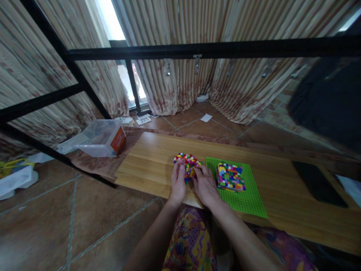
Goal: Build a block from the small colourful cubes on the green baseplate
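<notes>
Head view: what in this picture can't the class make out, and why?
Head view: part of the brick pile, hidden by the left hand and right hand.
Head view: whether either hand grips a brick, too small.
Head view: wording on the printed paper, too small and blurred.
Head view: rest of the white sheet, cut off by the right edge.

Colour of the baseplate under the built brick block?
Bright green baseplate, under the multicoloured block; shows best in the head view.

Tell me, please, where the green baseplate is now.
In the head view, the green baseplate lies on the table, right of the right hand, beneath the colourful brick block.
</notes>
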A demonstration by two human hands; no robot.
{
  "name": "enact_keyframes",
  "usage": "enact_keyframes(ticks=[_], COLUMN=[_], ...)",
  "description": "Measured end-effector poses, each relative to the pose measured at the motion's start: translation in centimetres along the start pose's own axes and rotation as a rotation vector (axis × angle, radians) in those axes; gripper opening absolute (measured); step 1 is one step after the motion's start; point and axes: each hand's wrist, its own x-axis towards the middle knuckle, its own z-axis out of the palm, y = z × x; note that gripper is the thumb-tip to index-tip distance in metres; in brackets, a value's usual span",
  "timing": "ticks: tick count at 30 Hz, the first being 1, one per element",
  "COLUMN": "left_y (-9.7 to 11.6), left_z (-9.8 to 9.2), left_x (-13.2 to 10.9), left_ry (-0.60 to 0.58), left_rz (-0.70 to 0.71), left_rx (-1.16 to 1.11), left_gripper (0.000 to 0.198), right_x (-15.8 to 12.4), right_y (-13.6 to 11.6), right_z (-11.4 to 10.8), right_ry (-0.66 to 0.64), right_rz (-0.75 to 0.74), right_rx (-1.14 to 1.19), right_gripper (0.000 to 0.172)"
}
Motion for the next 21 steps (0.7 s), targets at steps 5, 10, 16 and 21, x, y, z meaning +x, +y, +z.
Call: enact_keyframes(ticks=[5,10,16,21], left_y=[0.42,0.66,0.25,0.34], left_z=[0.21,0.38,0.31,0.36], left_x=[-0.09,-0.22,-0.12,-0.08], left_ry=[0.039,0.084,0.101,0.096], left_rz=[0.019,0.039,0.049,0.052], left_rx=[0.066,0.108,0.132,0.141], left_gripper=[0.041,0.043,0.045,0.045], right_x=[-0.48,-0.32,0.05,0.05], right_y=[-0.04,-0.01,-0.24,-0.32], right_z=[0.2,0.36,0.02,-0.42], right_ry=[0.045,0.06,0.011,0.0], right_rz=[0.019,0.052,0.074,0.031], right_rx=[0.042,0.067,0.056,0.041], right_gripper=[0.036,0.032,0.032,0.033])
